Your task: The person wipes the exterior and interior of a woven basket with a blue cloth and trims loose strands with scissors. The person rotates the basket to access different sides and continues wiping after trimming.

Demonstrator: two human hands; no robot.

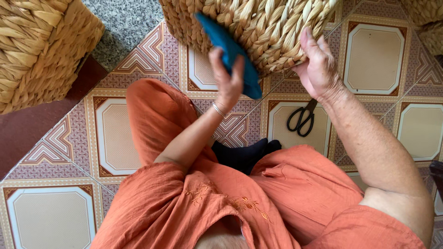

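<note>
My left hand [227,78] grips a flat blue tool [230,50] and holds it against the side of a woven straw basket [258,27] in front of me. My right hand [318,64] rests against the basket's lower right edge, fingers pressed on the weave. I sit on a tiled floor in orange clothes, with a thin bangle on my left wrist.
Black scissors [302,121] lie on the patterned floor tiles [115,133] under my right forearm. A second woven basket [41,46] stands at the upper left. More woven material [427,23] shows at the top right. A dark sock [244,154] is between my knees.
</note>
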